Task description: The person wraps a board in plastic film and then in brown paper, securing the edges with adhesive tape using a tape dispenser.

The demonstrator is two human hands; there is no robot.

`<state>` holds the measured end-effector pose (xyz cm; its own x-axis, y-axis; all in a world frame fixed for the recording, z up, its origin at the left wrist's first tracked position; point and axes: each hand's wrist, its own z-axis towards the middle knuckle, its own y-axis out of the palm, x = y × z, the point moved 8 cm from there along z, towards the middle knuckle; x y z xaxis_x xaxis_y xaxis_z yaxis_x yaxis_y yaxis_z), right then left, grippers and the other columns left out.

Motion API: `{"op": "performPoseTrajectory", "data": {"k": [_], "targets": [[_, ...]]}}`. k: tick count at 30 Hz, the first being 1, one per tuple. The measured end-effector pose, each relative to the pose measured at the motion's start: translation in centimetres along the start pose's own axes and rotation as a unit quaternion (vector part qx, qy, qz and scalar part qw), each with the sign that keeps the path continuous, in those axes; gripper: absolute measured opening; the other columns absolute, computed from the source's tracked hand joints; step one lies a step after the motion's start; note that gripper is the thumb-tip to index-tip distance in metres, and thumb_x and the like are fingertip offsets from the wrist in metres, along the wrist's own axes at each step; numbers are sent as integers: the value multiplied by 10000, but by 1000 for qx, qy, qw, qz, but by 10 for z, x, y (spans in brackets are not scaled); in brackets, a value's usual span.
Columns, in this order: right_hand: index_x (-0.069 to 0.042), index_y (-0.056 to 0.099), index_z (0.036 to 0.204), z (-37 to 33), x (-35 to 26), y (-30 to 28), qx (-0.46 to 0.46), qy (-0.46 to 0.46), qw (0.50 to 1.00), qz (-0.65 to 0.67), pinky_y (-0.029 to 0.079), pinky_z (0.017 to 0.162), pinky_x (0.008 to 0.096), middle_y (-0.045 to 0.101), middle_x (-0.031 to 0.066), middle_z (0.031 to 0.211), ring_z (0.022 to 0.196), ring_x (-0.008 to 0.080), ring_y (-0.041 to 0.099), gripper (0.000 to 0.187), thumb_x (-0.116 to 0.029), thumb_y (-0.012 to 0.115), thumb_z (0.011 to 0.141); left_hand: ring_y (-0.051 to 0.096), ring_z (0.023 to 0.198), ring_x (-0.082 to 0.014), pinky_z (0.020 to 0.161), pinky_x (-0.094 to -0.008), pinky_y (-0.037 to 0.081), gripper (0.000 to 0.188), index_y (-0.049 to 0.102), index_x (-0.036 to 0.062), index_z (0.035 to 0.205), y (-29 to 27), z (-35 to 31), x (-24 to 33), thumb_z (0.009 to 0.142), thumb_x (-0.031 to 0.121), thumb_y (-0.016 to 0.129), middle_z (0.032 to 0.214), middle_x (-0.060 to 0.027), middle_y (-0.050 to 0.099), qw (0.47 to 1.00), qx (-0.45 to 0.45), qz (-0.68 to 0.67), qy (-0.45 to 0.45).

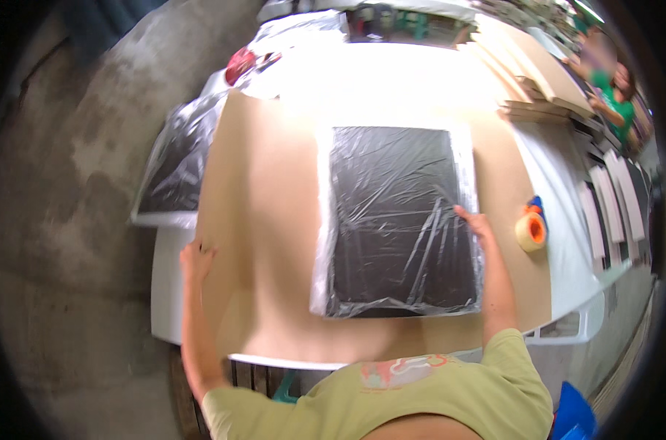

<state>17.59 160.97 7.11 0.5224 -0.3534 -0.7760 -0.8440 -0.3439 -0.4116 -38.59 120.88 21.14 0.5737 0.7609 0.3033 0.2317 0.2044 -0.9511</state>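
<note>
A large sheet of brown paper (pixel 281 205) covers much of the white table in front of me, its left side curling upward. On it lies a flat, dark rectangular panel (pixel 395 235) wrapped in wrinkled clear plastic. My left hand (pixel 196 262) is closed on the paper's raised left edge. At the panel's right edge, my right hand (pixel 478 226) grips with the thumb on top; its other fingers are mostly hidden. Right of the panel, a tape dispenser (pixel 532 229) with a pale roll and orange core rests on the paper.
Another plastic-wrapped dark panel (pixel 173 172) lies at the table's left. Brown boards (pixel 542 70) are stacked at the far right, near a person in green (pixel 617 103). Several pale strips (pixel 604 202) stand at the right. A white chair (pixel 586 323) is by the near right corner.
</note>
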Motion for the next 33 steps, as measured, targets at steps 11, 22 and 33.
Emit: {"op": "performPoseTrajectory", "data": {"k": [11,22,33], "targets": [[137,613,935,10,3,-14,14,7,987,-157,468,771,340,637,212,947,904,265,620,932,-696,699,525,556,1042,-299,893,-365,424,606,349,-64,1297,65,-93,374,826,254,558,1115,-234,574,888,-272,-244,279],[95,641,879,28,7,-7,16,-28,974,-225,476,784,408,620,279,930,942,349,610,941,-777,608,527,602,757,-390,720,-473,463,666,289,-21,1340,251,-181,461,712,98,477,765,-233,614,929,-196,-98,297],[137,622,839,31,14,-19,78,-27,969,-232,488,719,388,629,281,828,847,326,641,975,-793,579,547,607,691,-393,687,-482,472,665,280,-9,1351,271,-187,467,782,259,494,751,-240,618,922,-184,-88,329]]}}
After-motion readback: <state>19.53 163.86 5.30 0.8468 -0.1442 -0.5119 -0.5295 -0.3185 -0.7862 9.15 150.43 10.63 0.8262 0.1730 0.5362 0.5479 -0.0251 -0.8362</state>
